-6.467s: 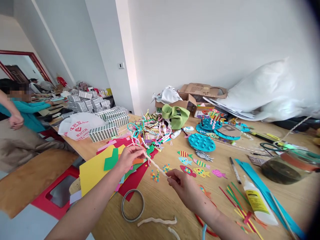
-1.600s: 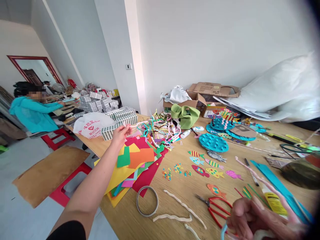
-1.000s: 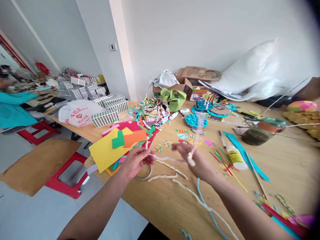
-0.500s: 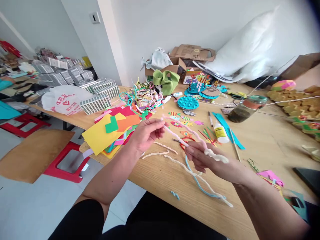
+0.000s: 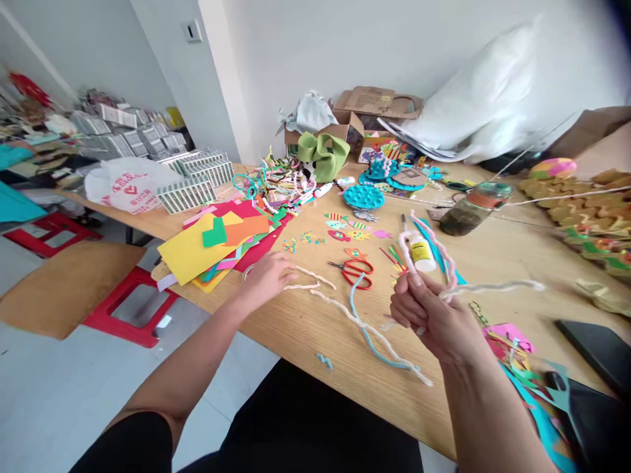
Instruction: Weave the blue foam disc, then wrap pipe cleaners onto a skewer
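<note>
Two hands are over the table: right of centre, the right hand grips a pink strand, and a white strand juts towards the right edge. Left of centre, the left hand is by short cream strands; whether its blurred fingers pinch one, I cannot tell. The raised pink loop could catch the yellow-labelled bottle if swung. Mid-frame, a long cream cord crosses a blue cord (a ready tangle), so tugging either might drag both, perhaps jostling the scissors.
</note>
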